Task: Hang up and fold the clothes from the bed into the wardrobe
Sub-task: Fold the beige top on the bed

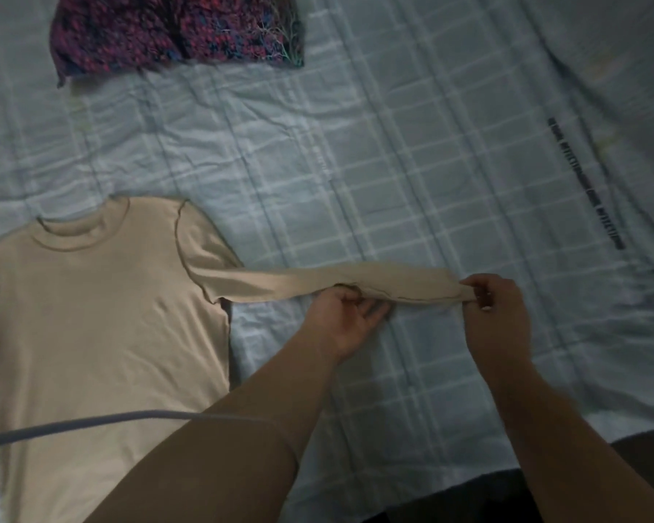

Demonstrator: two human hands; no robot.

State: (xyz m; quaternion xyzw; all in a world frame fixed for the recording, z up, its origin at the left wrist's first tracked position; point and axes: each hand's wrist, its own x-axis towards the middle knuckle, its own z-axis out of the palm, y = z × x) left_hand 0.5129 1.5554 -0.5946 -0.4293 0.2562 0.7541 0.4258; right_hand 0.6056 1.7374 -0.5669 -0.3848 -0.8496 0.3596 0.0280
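A beige long-sleeved top [99, 315] lies flat on the bed, neck toward the far side. Its right-hand sleeve [299, 283] is stretched out sideways across the sheet. My left hand [342, 320] grips the sleeve around its middle from below, fingers curled on the fabric. My right hand [497, 315] pinches the cuff end of the same sleeve. The top's other sleeve runs off the left edge of the view.
A purple and red knitted garment [174, 30] lies crumpled at the far side of the bed. The bed sheet [412, 164] is pale blue check with a strip of dark lettering [586, 183]. A grey cable [91, 422] crosses the top's lower part. The bed's near edge [469, 481] borders dark floor.
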